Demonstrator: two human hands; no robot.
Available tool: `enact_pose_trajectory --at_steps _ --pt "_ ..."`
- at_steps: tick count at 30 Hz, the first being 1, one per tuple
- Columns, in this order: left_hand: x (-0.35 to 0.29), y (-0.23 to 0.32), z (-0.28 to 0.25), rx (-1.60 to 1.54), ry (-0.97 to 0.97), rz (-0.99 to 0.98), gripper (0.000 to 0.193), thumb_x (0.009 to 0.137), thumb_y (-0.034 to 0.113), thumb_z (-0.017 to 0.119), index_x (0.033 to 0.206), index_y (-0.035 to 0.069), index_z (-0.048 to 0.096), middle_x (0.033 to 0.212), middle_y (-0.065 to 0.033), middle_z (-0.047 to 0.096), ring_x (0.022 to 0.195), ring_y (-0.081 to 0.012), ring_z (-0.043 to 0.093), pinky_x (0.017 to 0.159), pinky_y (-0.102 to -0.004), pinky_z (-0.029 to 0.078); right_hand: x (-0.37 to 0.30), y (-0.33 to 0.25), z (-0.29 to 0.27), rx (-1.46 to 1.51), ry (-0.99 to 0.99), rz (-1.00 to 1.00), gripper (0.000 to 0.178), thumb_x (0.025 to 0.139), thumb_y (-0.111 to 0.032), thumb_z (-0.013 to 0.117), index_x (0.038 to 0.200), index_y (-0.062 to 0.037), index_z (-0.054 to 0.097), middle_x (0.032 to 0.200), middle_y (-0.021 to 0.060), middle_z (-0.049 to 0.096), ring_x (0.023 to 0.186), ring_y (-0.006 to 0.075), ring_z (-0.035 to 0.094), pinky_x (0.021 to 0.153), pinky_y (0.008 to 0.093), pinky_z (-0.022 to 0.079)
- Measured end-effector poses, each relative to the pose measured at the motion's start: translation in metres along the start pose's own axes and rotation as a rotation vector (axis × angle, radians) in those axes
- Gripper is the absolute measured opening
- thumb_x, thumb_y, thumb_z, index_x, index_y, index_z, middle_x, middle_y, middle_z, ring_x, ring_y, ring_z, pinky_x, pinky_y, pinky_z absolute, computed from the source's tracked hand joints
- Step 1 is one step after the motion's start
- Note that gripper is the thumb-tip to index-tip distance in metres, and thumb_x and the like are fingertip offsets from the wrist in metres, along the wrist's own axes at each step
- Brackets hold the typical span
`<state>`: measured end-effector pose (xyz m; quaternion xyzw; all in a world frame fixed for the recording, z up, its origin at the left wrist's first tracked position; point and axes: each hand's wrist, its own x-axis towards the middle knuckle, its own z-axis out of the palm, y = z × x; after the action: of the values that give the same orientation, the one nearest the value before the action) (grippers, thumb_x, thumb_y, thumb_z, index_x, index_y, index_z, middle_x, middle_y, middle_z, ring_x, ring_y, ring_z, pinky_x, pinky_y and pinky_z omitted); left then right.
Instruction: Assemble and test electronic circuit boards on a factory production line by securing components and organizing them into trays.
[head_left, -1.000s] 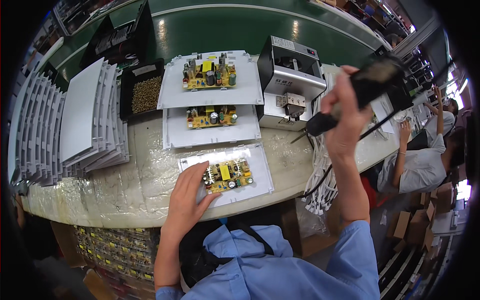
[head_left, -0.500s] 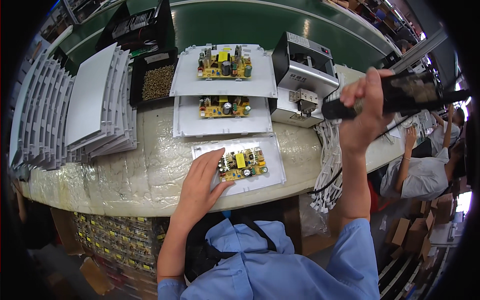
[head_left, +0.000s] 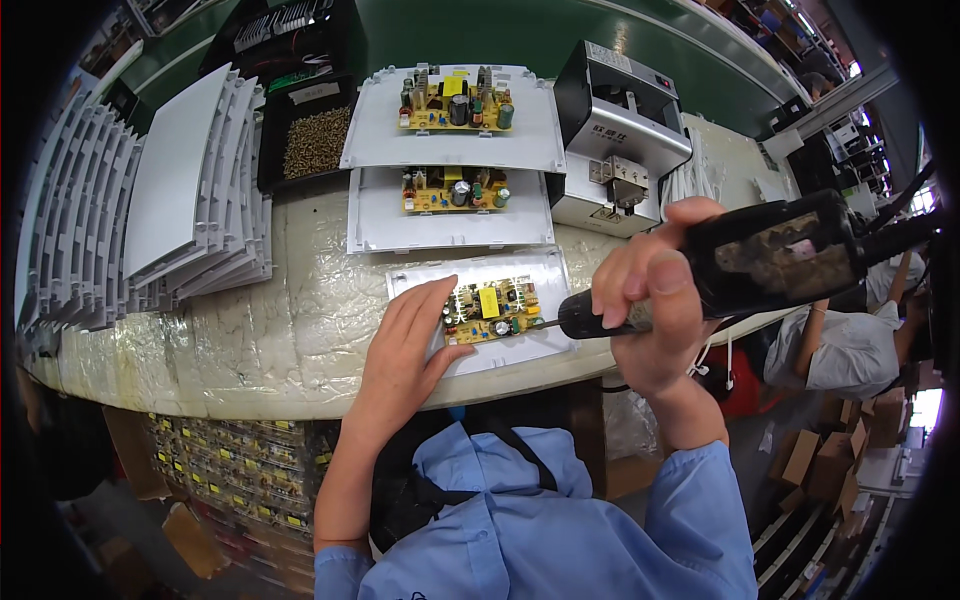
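A yellow circuit board point(head_left: 488, 303) full of components lies on a white plastic panel point(head_left: 480, 362) at the front of the bench. My left hand point(head_left: 405, 335) rests over its left end, fingers stretched out and thumb apart, steadying it. In my right hand point(head_left: 650, 310) is a black electric screwdriver point(head_left: 770, 255), its fingers wrapped round the front grip. The tool is tilted, its thin bit reaching the board's right end. Whether the bit sits on a screw is too small to tell.
Two more white panels bearing circuit boards point(head_left: 455, 102) stand stacked behind. Beside them are a screw feeder point(head_left: 622, 135) and a black bin of brass-coloured screws point(head_left: 318, 143). White panels point(head_left: 185, 180) stack at left. Another person point(head_left: 810, 340) sits at right.
My right hand has brought the screwdriver down and left from beside the screw feeder to the board's right end. My left hand stays at the board's left end.
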<state>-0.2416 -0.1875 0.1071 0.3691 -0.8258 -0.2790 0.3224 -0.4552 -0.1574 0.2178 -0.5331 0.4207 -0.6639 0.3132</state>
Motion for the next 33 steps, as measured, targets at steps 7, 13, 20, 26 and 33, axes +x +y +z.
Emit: enact_pose_trajectory --at_steps 7,13,20,26,33 --pt "-0.001 -0.002 0.0 -0.005 0.006 0.003 0.075 0.071 0.013 0.083 0.138 0.004 0.05 0.128 -0.0174 0.058 0.118 -0.0371 0.054 0.101 -0.044 0.044 -0.003 0.007 0.003 -0.007 -0.042 0.02 0.038 0.093 -0.023 0.062 0.117 -0.0062 0.037 0.065 0.0024 0.045 0.046 0.0119 0.045 0.048 0.0313 0.046" --pt "0.0 -0.001 0.0 -0.008 0.009 0.0 0.076 0.071 0.011 0.082 0.139 0.004 0.049 0.129 -0.0173 0.058 0.119 -0.0373 0.054 0.101 -0.0438 0.044 0.007 0.012 -0.002 -0.14 -0.298 -0.111 0.032 0.086 -0.005 0.065 0.104 -0.0081 0.039 0.066 0.0038 0.048 0.046 0.0136 0.048 0.05 0.0322 0.048" --pt "0.002 0.003 -0.003 0.033 -0.003 0.033 0.073 0.072 0.01 0.082 0.137 0.001 0.049 0.128 -0.0176 0.058 0.118 -0.0366 0.055 0.099 -0.0435 0.047 0.025 0.01 -0.01 -0.067 -0.721 -0.105 0.037 0.074 0.014 0.072 0.096 -0.0039 0.049 0.067 0.007 0.057 0.059 0.0176 0.06 0.056 0.0324 0.049" --pt "0.0 0.003 -0.002 0.033 -0.004 -0.003 0.073 0.072 0.01 0.082 0.137 0.002 0.049 0.128 -0.0181 0.058 0.118 -0.0368 0.054 0.1 -0.0433 0.046 0.013 -0.001 -0.023 0.042 -0.197 -0.235 0.028 0.092 -0.013 0.061 0.113 -0.0089 0.042 0.066 0.0017 0.048 0.051 0.0119 0.051 0.047 0.03 0.047" --pt "0.003 0.009 0.012 -0.015 0.001 0.012 0.073 0.073 0.012 0.082 0.137 0.003 0.05 0.128 -0.0174 0.058 0.117 -0.0369 0.055 0.1 -0.0431 0.046 0.071 -0.013 -0.047 0.002 0.4 -0.398 0.02 0.095 -0.008 0.059 0.112 -0.0011 0.053 0.069 0.0015 0.045 0.055 0.0109 0.046 0.057 0.0284 0.042"
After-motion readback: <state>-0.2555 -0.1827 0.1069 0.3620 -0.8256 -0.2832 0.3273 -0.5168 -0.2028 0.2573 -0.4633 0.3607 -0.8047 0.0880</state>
